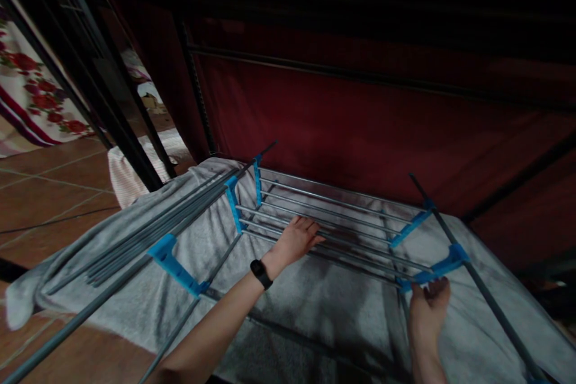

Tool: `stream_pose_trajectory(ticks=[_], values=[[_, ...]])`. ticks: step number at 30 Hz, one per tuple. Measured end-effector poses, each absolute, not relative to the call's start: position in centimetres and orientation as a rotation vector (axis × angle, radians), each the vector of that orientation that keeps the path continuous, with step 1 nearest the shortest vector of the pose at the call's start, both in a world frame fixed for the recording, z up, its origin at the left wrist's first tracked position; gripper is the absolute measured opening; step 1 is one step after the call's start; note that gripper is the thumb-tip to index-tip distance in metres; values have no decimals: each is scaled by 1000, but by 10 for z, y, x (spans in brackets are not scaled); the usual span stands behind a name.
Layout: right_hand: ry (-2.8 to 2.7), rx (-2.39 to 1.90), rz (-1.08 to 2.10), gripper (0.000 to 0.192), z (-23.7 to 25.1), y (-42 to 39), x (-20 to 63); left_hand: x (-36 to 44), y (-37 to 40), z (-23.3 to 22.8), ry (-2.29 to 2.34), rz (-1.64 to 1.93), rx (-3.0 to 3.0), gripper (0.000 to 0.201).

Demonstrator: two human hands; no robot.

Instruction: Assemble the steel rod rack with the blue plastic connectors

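Steel rails of the rack point(333, 222) run across mid-frame from left to lower right, my left hand point(294, 241) lying flat and open on them near their middle, while my right hand point(427, 303) pinches the blue bracket point(443, 267) at their right end.

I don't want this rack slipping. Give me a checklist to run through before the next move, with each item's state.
1. Left hand resting on the grey metal rails of the drying rack: ok.
2. Right hand fingers on the blue plastic rail bracket: ok.
3. Grey towel lying spread under the rack: ok.
4. Folded rail wing lying on the towel at left: ok.
5. Rack joints locked: cannot tell.
6. Lighting: dim, not ok.
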State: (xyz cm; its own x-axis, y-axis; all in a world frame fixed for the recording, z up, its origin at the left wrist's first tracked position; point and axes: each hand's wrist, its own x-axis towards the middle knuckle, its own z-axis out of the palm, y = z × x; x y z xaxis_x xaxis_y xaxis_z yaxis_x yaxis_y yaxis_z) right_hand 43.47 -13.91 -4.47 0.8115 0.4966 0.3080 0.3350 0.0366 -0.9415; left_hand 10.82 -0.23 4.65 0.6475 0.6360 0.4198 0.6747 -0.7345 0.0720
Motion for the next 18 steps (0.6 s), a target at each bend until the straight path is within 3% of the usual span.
stream_pose_trajectory(ticks=[4, 11, 18], values=[[-693, -1616, 12, 78, -46, -155, 404, 86, 11, 65, -1232, -922, -2666, 32], [-1272, -1444, -193, 42, 19, -121, 373, 44, 74, 126, -1741, -1246, -2211, 32], [-1640, -1366, -233, 42, 78, -30, 349, 11, 150, 180, -2325, -1177, -1870, 38]])
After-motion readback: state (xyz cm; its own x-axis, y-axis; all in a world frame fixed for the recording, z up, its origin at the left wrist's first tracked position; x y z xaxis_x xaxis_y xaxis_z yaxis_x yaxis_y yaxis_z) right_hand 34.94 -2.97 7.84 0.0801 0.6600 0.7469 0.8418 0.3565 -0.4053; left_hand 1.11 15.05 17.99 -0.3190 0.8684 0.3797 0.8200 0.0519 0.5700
